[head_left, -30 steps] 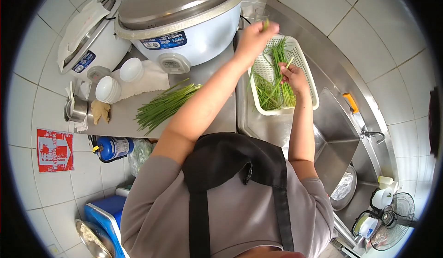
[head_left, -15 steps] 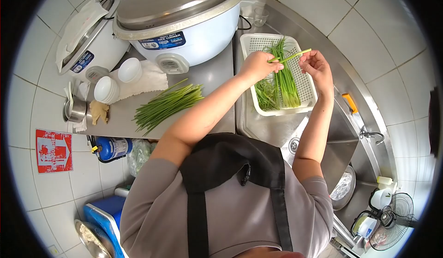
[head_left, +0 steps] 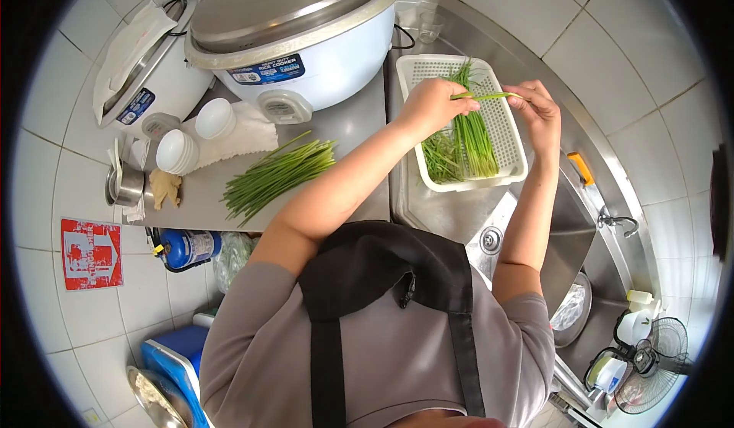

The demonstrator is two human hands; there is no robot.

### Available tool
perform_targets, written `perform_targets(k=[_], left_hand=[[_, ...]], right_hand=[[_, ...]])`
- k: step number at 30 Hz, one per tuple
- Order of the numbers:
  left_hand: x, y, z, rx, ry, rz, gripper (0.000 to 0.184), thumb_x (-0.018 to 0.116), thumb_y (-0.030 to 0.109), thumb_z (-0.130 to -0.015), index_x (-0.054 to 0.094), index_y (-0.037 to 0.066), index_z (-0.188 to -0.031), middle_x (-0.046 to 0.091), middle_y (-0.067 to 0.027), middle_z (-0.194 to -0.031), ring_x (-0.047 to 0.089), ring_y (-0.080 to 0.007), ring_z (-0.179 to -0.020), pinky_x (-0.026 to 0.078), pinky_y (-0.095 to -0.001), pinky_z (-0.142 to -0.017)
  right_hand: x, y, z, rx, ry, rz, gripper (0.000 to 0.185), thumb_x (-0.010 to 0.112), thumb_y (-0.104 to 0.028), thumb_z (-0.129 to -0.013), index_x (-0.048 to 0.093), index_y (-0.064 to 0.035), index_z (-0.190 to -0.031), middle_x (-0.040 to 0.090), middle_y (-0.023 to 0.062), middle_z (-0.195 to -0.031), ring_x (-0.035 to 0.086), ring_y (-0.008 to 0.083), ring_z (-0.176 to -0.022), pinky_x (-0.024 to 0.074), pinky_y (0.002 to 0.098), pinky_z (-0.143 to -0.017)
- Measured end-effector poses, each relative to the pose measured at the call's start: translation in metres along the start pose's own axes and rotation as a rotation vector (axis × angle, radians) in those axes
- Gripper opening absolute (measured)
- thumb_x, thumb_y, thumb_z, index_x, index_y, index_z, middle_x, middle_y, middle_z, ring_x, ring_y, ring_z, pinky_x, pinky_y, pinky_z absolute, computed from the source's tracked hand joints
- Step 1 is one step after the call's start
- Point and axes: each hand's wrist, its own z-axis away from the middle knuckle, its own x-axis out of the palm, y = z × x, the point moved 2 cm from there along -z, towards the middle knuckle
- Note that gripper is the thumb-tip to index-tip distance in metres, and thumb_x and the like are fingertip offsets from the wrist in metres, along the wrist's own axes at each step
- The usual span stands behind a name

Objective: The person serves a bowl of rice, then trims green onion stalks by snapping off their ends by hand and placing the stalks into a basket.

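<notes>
My left hand point(head_left: 430, 108) is closed around one end of a green chive stalk point(head_left: 492, 96). The fingers of my right hand point(head_left: 541, 116) pinch the stalk's other, paler end, so it lies almost level between both hands. Beneath them is a white perforated plastic basket point(head_left: 514, 169). Inside it lie long green chives point(head_left: 475, 149) in a row, with a looser, finer green heap point(head_left: 441, 159) at their left. A second bunch of chives point(head_left: 281, 172) rests on the steel counter, left of my left forearm.
A big rice cooker point(head_left: 321, 68) stands behind the counter bunch, and a smaller cooker point(head_left: 157, 84) is at its left. White bowls point(head_left: 177, 151) sit on a cloth. To the right are the sink point(head_left: 562, 263), an orange-handled tool point(head_left: 581, 169) and a faucet point(head_left: 621, 223).
My right hand has moved slightly right, from beside the stalk's tip to gripping it. The stalk has swung from slanting upward to nearly level. My left hand has stayed nearly in place.
</notes>
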Motion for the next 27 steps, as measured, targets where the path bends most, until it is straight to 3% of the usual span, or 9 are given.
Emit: perform_targets(k=[8, 12, 17, 20, 22, 23, 24, 25, 27], left_hand=[[0.017, 0.008, -0.004, -0.094, -0.202, 0.219, 0.024, 0.069, 0.030, -0.076, 0.069, 0.007, -0.070, 0.063, -0.0003, -0.062, 0.055, -0.0062, -0.061, 0.042, -0.0235, -0.060], [0.018, 0.011, 0.001, -0.150, -0.272, 0.284, 0.024, 0.068, 0.031, -0.077, 0.069, 0.007, -0.072, 0.065, -0.0001, -0.069, 0.055, -0.0066, -0.072, 0.041, -0.0228, -0.073], [0.011, 0.009, 0.008, -0.177, -0.278, 0.295, 0.024, 0.066, 0.032, -0.080, 0.070, 0.009, -0.077, 0.066, 0.0001, -0.075, 0.056, -0.0078, -0.080, 0.039, -0.0244, -0.082], [-0.004, 0.015, 0.007, -0.106, -0.186, 0.312, 0.025, 0.064, 0.033, -0.082, 0.070, 0.009, -0.085, 0.065, 0.0012, -0.078, 0.052, -0.0053, -0.067, 0.042, -0.0220, -0.069], [-0.018, 0.026, 0.004, -0.171, -0.108, 0.484, 0.026, 0.061, 0.033, -0.084, 0.068, 0.010, -0.092, 0.063, 0.0021, -0.078, 0.041, -0.0016, -0.053, 0.035, -0.0178, -0.051], [-0.024, 0.029, 0.001, -0.141, -0.074, 0.531, 0.028, 0.060, 0.031, -0.086, 0.065, 0.008, -0.100, 0.060, 0.0023, -0.077, 0.029, 0.0003, -0.047, 0.024, -0.0157, -0.042], [-0.029, 0.030, -0.001, -0.144, -0.074, 0.531, 0.028, 0.060, 0.031, -0.086, 0.065, 0.008, -0.100, 0.060, 0.0023, -0.077, 0.029, 0.0003, -0.047, 0.024, -0.0157, -0.042], [-0.034, 0.032, -0.003, -0.108, -0.035, 0.580, 0.028, 0.059, 0.030, -0.086, 0.065, 0.006, -0.100, 0.060, 0.0019, -0.077, 0.030, 0.0002, -0.048, 0.024, -0.0155, -0.043], [-0.043, 0.038, -0.005, -0.075, 0.029, 0.636, 0.031, 0.057, 0.028, -0.088, 0.062, 0.003, -0.104, 0.059, 0.0000, -0.080, 0.031, -0.0003, -0.048, 0.024, -0.0149, -0.043]], right_hand=[[0.011, 0.031, 0.003, -0.051, 0.158, -0.637, 0.014, 0.061, -0.004, -0.081, 0.065, 0.0011, -0.093, 0.055, 0.0038, -0.084, 0.051, 0.0133, -0.077, 0.0422, 0.0261, -0.072], [0.001, 0.043, -0.001, -0.036, 0.229, -1.144, 0.015, 0.059, -0.010, -0.084, 0.062, -0.0013, -0.096, 0.059, 0.0054, -0.083, 0.053, 0.0162, -0.077, 0.0440, 0.0316, -0.073], [-0.023, 0.049, 0.005, -0.026, 0.355, -0.987, 0.016, 0.058, -0.012, -0.086, 0.060, -0.0028, -0.099, 0.059, 0.0025, -0.082, 0.051, 0.0160, -0.078, 0.0430, 0.0339, -0.074], [-0.016, 0.061, 0.015, 0.115, 0.391, -0.652, 0.017, 0.056, -0.012, -0.086, 0.062, -0.0014, -0.099, 0.060, 0.0029, -0.082, 0.052, 0.0165, -0.082, 0.0422, 0.0326, -0.079], [0.010, 0.053, 0.024, 0.217, 0.079, -0.126, 0.017, 0.059, -0.012, -0.084, 0.065, -0.0020, -0.097, 0.060, 0.0060, -0.091, 0.054, 0.0159, -0.083, 0.0415, 0.0285, -0.082], [0.023, 0.046, 0.028, 0.156, 0.054, 0.032, 0.019, 0.060, -0.014, -0.084, 0.065, -0.0019, -0.097, 0.060, 0.0054, -0.092, 0.054, 0.0154, -0.086, 0.0401, 0.0284, -0.084], [0.037, 0.039, 0.031, 0.093, 0.030, 0.191, 0.020, 0.061, -0.015, -0.083, 0.066, -0.0017, -0.097, 0.059, 0.0047, -0.093, 0.053, 0.0148, -0.088, 0.0387, 0.0283, -0.086], [0.047, 0.034, 0.032, 0.094, 0.029, 0.191, 0.020, 0.061, -0.015, -0.083, 0.066, -0.0017, -0.097, 0.059, 0.0047, -0.093, 0.053, 0.0148, -0.088, 0.0387, 0.0283, -0.086], [0.070, 0.026, 0.033, 0.203, -0.217, -0.288, 0.025, 0.061, -0.018, -0.083, 0.064, -0.0006, -0.101, 0.056, 0.0024, -0.096, 0.051, 0.0131, -0.092, 0.0378, 0.0266, -0.085]])
